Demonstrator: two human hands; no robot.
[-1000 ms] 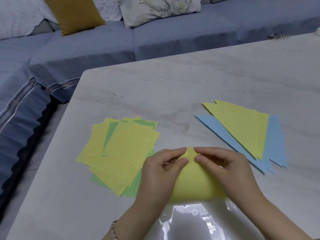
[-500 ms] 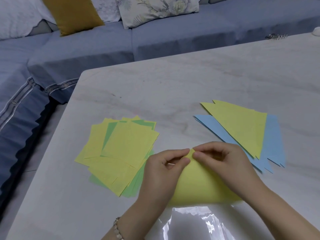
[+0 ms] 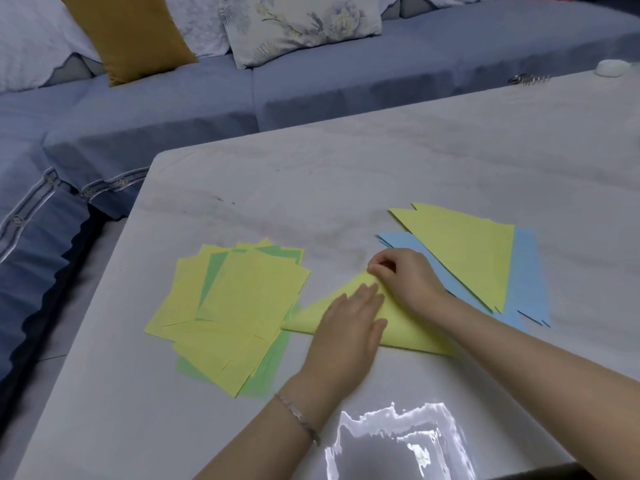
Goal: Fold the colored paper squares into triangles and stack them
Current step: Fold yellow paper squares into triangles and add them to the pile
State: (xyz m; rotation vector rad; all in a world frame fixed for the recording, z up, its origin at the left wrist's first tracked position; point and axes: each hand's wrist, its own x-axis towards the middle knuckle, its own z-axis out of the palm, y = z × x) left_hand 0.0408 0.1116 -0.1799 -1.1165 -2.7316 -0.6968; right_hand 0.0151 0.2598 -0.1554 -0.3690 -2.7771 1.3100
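The yellow sheet (image 3: 410,337) lay on the worktop (image 3: 381,168) folded over into a triangle, between the loose pile of unfolded squares (image 3: 242,306) on the left and the folded triangles (image 3: 464,251) on the right, where yellow ones rested on blue. The left hand (image 3: 349,323), with a thin bracelet (image 3: 298,415) at the wrist, was spread flat with straight fingers, pressing on the middle of the sheet. The right hand (image 3: 405,282) had its fingers curled at the far corner, pinching the meeting points together.

Half a second before, both hands had pinched that top corner and the sheet bulged loosely. Since then the left hand had let go and come down flat on it, and the sheet's left corner had spread out towards the pile. Both piles had kept their places.
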